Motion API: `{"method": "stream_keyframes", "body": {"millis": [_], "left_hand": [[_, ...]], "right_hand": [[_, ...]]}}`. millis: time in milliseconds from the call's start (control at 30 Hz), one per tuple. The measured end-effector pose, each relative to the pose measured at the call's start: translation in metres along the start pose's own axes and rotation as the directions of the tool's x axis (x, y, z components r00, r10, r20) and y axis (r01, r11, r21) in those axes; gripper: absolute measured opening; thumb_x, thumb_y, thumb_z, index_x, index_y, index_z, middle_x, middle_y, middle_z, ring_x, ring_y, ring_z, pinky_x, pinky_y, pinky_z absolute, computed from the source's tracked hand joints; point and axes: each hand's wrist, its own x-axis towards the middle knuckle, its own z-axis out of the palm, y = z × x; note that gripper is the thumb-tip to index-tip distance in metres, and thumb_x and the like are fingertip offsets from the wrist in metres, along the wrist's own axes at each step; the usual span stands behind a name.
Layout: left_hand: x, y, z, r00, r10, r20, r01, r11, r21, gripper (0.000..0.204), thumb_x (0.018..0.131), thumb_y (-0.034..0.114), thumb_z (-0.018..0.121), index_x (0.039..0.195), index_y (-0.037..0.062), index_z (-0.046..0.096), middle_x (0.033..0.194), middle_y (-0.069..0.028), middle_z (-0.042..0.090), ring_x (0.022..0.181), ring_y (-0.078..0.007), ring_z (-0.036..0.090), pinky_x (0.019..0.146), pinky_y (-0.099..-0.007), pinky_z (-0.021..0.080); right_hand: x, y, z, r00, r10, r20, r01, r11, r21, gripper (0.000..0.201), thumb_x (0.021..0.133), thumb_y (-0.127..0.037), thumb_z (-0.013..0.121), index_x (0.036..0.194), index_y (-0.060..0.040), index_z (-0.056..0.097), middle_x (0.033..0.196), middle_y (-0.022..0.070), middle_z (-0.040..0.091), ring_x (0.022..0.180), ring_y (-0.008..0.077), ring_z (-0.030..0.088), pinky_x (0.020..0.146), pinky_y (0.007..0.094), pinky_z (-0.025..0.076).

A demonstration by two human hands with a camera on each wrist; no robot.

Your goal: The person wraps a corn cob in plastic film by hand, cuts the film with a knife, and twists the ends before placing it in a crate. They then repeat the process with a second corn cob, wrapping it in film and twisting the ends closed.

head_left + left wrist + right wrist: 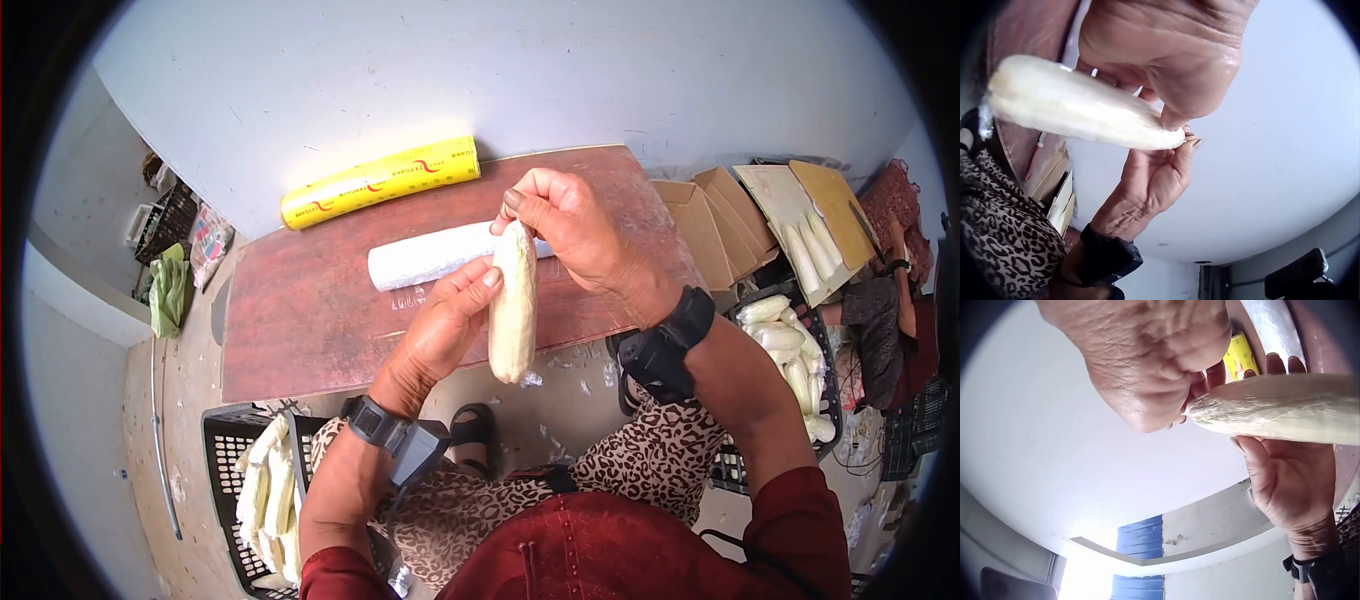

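Note:
A pale ear of corn (513,320) in clear plastic film is held upright over the front of the table. My left hand (447,322) holds it around the middle, thumb on the near face and fingers behind. At its upper end my right hand (572,228) pinches the gathered tip of the film between thumb and fingers. In the right wrist view the film on the corn (1272,409) is wrinkled and drawn to a point at that tip. A small tuft of film (985,119) sticks out at the other end in the left wrist view.
On the reddish table (290,330) lie a white film roll (425,258) and a yellow printed roll (380,182). Black crates of corn stand at left (225,470) and right (832,385). Cardboard boxes (720,225) and another person's arm (905,285) are at right.

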Motion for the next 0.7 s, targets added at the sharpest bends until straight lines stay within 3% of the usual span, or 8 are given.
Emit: {"method": "stream_keyframes", "body": {"millis": [233, 433, 700], "left_hand": [[-0.001, 0.004, 0.000, 1.000, -0.011, -0.017, 0.012, 0.999, 0.043, 0.041, 0.092, 0.024, 0.065, 0.126, 0.0036, 0.055, 0.113, -0.0008, 0.062, 0.104, -0.0113, 0.056, 0.097, -0.0305, 0.042], [-0.002, 0.010, -0.004, 0.992, -0.120, 0.047, 0.114, 0.987, 0.117, 0.052, 0.084, 0.025, 0.074, 0.127, 0.0027, 0.054, 0.110, -0.0019, 0.062, 0.102, -0.0121, 0.057, 0.095, -0.0308, 0.044], [0.002, 0.004, 0.001, 0.998, -0.055, 0.032, 0.050, 0.989, 0.136, 0.058, 0.079, 0.027, 0.078, 0.124, 0.0032, 0.051, 0.106, -0.0123, 0.063, 0.099, -0.0206, 0.061, 0.090, -0.0359, 0.049]], "right_hand": [[0.000, 0.000, -0.001, 1.000, -0.012, 0.016, 0.012, 0.999, -0.036, 0.020, 0.096, -0.017, 0.057, 0.087, 0.0007, 0.059, 0.079, 0.0081, 0.067, 0.072, 0.0105, 0.061, 0.065, 0.0262, 0.051], [-0.004, -0.004, 0.003, 0.999, 0.047, 0.022, -0.046, 0.998, -0.050, 0.021, 0.095, -0.017, 0.058, 0.089, 0.0022, 0.060, 0.081, 0.0089, 0.068, 0.072, 0.0107, 0.061, 0.063, 0.0268, 0.051], [-0.005, 0.002, 0.007, 0.999, -0.007, 0.031, 0.011, 0.991, -0.131, 0.022, 0.094, -0.018, 0.060, 0.090, 0.0035, 0.062, 0.078, 0.0080, 0.067, 0.070, 0.0107, 0.061, 0.061, 0.0270, 0.051]]}}
